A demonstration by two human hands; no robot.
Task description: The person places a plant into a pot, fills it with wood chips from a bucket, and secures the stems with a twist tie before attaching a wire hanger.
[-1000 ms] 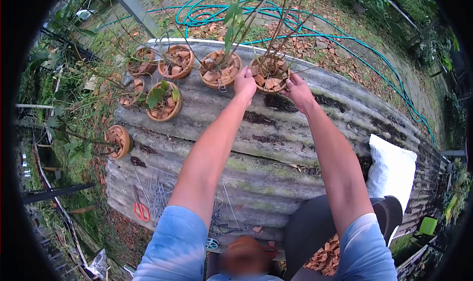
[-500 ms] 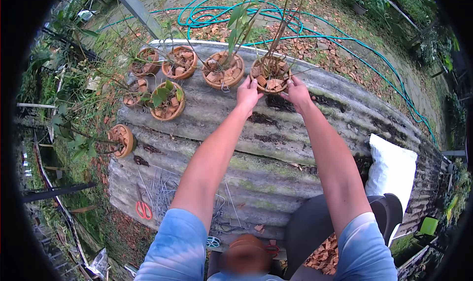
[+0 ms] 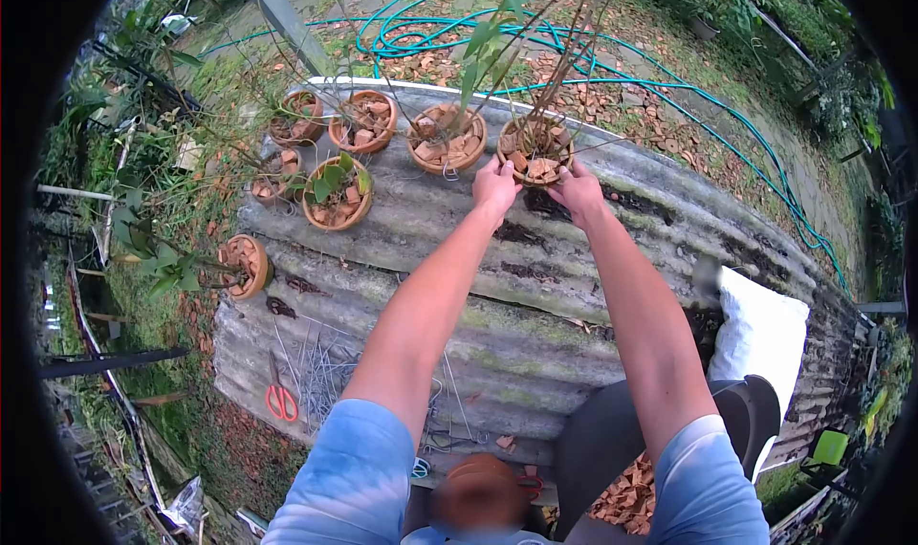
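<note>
Both hands are at a terracotta pot (image 3: 537,167) filled with brick-coloured chunks and several tall bare stems, near the far edge of the corrugated sheet. My left hand (image 3: 496,189) grips the pot's near left side, and my right hand (image 3: 578,191) grips its near right side. The fingertips are partly hidden by the rim. Just left of it, not touching, sits another pot (image 3: 447,141) with a leafy plant and similar chunks.
More potted plants (image 3: 337,193) stand on the left of the corrugated sheet (image 3: 535,316). Orange-handled scissors (image 3: 282,402) lie beside wires (image 3: 320,373). A white sack (image 3: 758,325) and a dark container of chunks (image 3: 626,492) are on the right. A teal hose (image 3: 669,84) lies beyond.
The view has shifted slightly, so the pots appear a little further right. Both hands remain on the same pot, which looks nearly unmoved among its neighbours.
</note>
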